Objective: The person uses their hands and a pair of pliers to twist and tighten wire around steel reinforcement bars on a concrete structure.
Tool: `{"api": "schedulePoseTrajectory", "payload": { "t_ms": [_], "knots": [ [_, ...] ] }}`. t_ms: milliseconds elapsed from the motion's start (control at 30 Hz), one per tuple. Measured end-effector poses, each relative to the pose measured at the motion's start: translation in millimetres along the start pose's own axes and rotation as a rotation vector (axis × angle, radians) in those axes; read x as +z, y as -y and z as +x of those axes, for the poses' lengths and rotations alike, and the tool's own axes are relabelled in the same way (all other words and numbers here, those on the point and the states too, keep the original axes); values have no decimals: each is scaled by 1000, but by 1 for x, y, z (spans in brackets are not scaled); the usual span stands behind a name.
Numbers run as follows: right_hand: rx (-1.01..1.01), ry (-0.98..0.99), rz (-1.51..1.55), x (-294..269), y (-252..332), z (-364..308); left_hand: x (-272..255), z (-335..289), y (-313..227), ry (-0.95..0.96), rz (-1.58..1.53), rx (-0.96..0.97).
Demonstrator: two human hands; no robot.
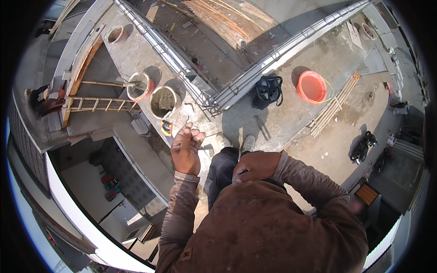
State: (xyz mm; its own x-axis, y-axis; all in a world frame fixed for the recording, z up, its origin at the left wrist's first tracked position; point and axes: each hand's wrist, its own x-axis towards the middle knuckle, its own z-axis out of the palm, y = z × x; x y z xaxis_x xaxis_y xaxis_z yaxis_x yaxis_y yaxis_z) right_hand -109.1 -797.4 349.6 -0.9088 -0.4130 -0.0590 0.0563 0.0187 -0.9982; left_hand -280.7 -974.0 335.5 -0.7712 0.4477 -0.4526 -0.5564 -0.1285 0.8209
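My left hand [186, 150] is raised in front of me, fingers curled and pinched together. Something thin and small seems to stick up from its fingertips, too fine to name. Close against the front of my brown top, my right hand [257, 165] is closed in a fist. A thin dark bit shows at its fingers, and I cannot make out what it is. Beyond my left hand stands a bucket of grey mortar [163, 103], with a yellow and black object [167, 128] beside it. A dark long-handled tool [262, 128] lies on the concrete ahead of my feet.
A second mortar-smeared bucket [138, 86] stands further left. Ahead are a black bag [267, 92] and an orange bucket [312, 87]. Steel rebar [287, 60] runs along two edges that meet ahead. A wooden ladder [102, 104] leans at the left, where the floor drops away.
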Motion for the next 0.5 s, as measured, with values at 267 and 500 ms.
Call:
{"api": "schedulePoseTrajectory", "payload": {
  "t_ms": [267,500],
  "knots": [
    [163,-342,926,-33,15,-14,-6,-7,5,-99,32,52],
    [493,-937,272,-22,-71,-19,1,-8,10,-89,75,52]
  ]
}}
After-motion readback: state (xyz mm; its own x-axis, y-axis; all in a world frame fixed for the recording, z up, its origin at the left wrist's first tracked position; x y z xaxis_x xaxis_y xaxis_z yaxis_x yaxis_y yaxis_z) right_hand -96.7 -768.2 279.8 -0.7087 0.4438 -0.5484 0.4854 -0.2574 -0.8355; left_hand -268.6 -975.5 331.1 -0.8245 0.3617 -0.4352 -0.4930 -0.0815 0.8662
